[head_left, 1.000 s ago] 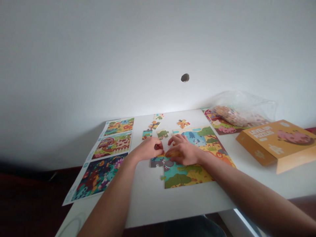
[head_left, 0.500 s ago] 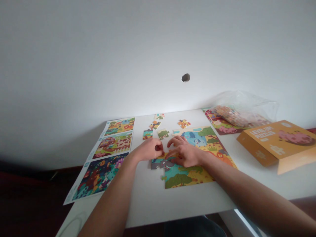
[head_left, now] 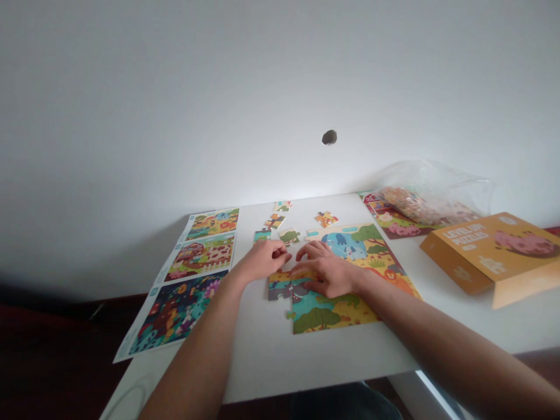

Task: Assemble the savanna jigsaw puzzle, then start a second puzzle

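Note:
A partly joined jigsaw puzzle (head_left: 317, 318) with animals and trees lies on the white table. My right hand (head_left: 326, 269) rests palm down on its left part, fingers spread, covering some pieces. Just above the puzzle's left edge is my left hand (head_left: 265, 258), fingers curled in and thumb near the index finger; no piece shows in it. Below it, a joined grey and orange piece (head_left: 279, 290) sticks out at the left side of the puzzle. Close beyond the left hand lie a green-tree piece (head_left: 289, 236) and a teal piece (head_left: 262, 234), partly covered by the hand.
A picture sheet (head_left: 199, 256) lies at the left. Loose pieces, an orange one (head_left: 326, 219), a brown-yellow one (head_left: 275, 221) and a pale one (head_left: 283, 206), lie toward the wall. At right are an orange puzzle box (head_left: 490, 251) and a clear bag (head_left: 437, 186) of pieces.
My left hand has lifted slightly and moved up off the puzzle's left edge, showing more of the orange and grey piece. My right hand has hardly moved.

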Action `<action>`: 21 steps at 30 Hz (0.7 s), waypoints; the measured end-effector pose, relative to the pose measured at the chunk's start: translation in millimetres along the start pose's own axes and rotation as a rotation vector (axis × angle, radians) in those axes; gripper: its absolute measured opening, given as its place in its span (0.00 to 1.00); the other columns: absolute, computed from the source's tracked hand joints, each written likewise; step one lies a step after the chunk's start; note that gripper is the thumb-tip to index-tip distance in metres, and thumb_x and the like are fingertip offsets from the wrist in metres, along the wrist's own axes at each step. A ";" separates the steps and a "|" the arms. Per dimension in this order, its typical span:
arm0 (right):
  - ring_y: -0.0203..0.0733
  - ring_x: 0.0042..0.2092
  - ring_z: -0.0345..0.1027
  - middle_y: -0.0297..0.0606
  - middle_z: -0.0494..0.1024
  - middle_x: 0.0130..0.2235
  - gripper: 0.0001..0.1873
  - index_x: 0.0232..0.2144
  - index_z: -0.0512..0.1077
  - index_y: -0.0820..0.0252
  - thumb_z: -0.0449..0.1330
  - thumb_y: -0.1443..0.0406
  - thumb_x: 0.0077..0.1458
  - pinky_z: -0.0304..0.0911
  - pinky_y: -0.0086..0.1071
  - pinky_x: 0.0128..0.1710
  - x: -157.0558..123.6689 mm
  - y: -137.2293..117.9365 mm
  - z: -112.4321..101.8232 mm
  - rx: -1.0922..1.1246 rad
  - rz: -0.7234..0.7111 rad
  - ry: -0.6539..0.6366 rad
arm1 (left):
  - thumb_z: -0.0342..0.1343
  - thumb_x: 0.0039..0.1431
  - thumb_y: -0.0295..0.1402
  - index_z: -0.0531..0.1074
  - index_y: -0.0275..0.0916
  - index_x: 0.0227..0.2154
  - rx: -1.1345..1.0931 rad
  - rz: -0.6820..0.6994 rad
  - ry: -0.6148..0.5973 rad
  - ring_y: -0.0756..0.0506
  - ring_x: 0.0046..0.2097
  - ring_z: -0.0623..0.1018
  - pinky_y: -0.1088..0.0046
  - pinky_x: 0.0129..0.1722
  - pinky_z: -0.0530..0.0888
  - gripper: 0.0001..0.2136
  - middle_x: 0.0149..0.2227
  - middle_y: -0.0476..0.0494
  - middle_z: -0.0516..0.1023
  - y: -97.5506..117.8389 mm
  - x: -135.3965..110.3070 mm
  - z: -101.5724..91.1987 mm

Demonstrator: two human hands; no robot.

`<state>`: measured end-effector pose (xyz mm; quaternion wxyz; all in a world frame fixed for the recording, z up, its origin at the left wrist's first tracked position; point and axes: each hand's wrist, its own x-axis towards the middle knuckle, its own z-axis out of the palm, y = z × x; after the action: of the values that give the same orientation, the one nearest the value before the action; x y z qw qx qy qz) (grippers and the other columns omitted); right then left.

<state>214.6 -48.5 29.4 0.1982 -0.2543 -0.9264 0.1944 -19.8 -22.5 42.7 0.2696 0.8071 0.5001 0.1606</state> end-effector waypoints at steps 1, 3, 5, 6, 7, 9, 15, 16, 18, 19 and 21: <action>0.50 0.54 0.57 0.42 0.68 0.51 0.21 0.52 0.75 0.47 0.63 0.62 0.55 0.51 0.49 0.59 0.2 -0.3 -0.2 0.001 -0.005 -0.003 | 0.53 0.59 0.43 0.68 0.38 0.23 -0.061 -0.011 0.011 0.50 0.24 0.72 0.75 0.24 0.64 0.15 0.20 0.50 0.73 2.1 -0.7 -1.3; 0.51 0.54 0.56 0.42 0.68 0.51 0.18 0.49 0.77 0.47 0.63 0.63 0.55 0.51 0.50 0.59 0.6 -1.0 -0.6 -0.003 -0.011 -0.012 | 0.51 0.61 0.45 0.65 0.39 0.23 -0.228 -0.046 -0.043 0.51 0.20 0.72 0.76 0.21 0.63 0.17 0.18 0.51 0.72 6.5 -2.7 -3.7; 0.51 0.54 0.56 0.42 0.68 0.50 0.16 0.47 0.78 0.47 0.63 0.64 0.54 0.51 0.50 0.58 1.0 -1.5 -1.0 -0.010 -0.009 -0.023 | 0.49 0.62 0.48 0.64 0.39 0.25 -0.395 -0.095 -0.175 0.50 0.19 0.73 0.77 0.17 0.61 0.18 0.17 0.50 0.73 10.2 -5.0 -5.2; 0.51 0.53 0.56 0.42 0.68 0.50 0.16 0.46 0.79 0.46 0.63 0.64 0.55 0.51 0.50 0.58 1.2 -1.7 -1.1 -0.012 -0.006 -0.027 | 0.49 0.62 0.49 0.64 0.39 0.27 -0.451 -0.114 -0.244 0.49 0.19 0.74 0.78 0.16 0.61 0.18 0.18 0.49 0.74 11.5 -6.0 -5.5; 0.51 0.53 0.57 0.42 0.68 0.49 0.16 0.46 0.79 0.46 0.63 0.64 0.55 0.51 0.50 0.57 1.3 -1.8 -1.2 -0.013 -0.007 -0.030 | 0.50 0.62 0.49 0.64 0.39 0.28 -0.482 -0.126 -0.300 0.49 0.19 0.76 0.79 0.16 0.61 0.18 0.19 0.47 0.76 12.4 -6.8 -5.5; 0.50 0.54 0.57 0.42 0.68 0.49 0.16 0.46 0.79 0.46 0.63 0.64 0.54 0.50 0.50 0.58 1.4 -1.6 -1.3 -0.015 -0.016 -0.033 | 0.52 0.61 0.50 0.65 0.38 0.28 -0.490 -0.143 -0.372 0.48 0.21 0.77 0.80 0.16 0.63 0.18 0.22 0.44 0.79 12.9 -7.4 -4.7; 0.50 0.53 0.57 0.41 0.68 0.48 0.20 0.49 0.77 0.47 0.64 0.65 0.53 0.51 0.49 0.58 1.2 -2.4 -2.3 -0.019 -0.031 -0.021 | 0.53 0.60 0.49 0.66 0.37 0.29 -0.452 -0.168 -0.408 0.47 0.23 0.79 0.80 0.17 0.67 0.18 0.25 0.43 0.80 11.6 -6.8 -3.0; 0.50 0.53 0.58 0.41 0.68 0.49 0.22 0.50 0.76 0.47 0.64 0.65 0.52 0.51 0.49 0.58 1.3 -2.9 -2.6 -0.015 -0.028 -0.016 | 0.52 0.60 0.48 0.66 0.37 0.29 -0.448 -0.167 -0.410 0.47 0.23 0.80 0.80 0.17 0.67 0.17 0.25 0.43 0.80 11.8 -6.8 -3.2; 0.49 0.53 0.58 0.41 0.68 0.50 0.25 0.53 0.74 0.47 0.65 0.65 0.51 0.52 0.49 0.58 1.5 -3.7 -3.2 -0.006 -0.023 -0.013 | 0.52 0.60 0.47 0.66 0.37 0.29 -0.442 -0.170 -0.414 0.47 0.24 0.80 0.80 0.17 0.67 0.17 0.24 0.43 0.80 12.5 -6.8 -3.7; 0.50 0.53 0.58 0.41 0.68 0.50 0.24 0.52 0.74 0.47 0.65 0.66 0.51 0.52 0.49 0.58 1.6 -3.9 -3.3 -0.003 -0.023 -0.015 | 0.52 0.60 0.47 0.66 0.37 0.29 -0.439 -0.174 -0.415 0.47 0.24 0.80 0.80 0.17 0.67 0.17 0.24 0.44 0.79 12.9 -6.7 -3.9; 0.50 0.54 0.58 0.41 0.68 0.49 0.21 0.49 0.76 0.46 0.65 0.65 0.51 0.52 0.50 0.58 1.6 -3.8 -3.3 -0.006 -0.024 -0.026 | 0.53 0.60 0.48 0.66 0.37 0.29 -0.435 -0.182 -0.412 0.47 0.24 0.80 0.81 0.17 0.67 0.17 0.23 0.44 0.80 13.2 -6.4 -3.8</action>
<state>213.3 -49.8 34.4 0.1879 -0.2410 -0.9325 0.1926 -15.1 -31.9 53.7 0.5450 0.6980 0.4590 0.0719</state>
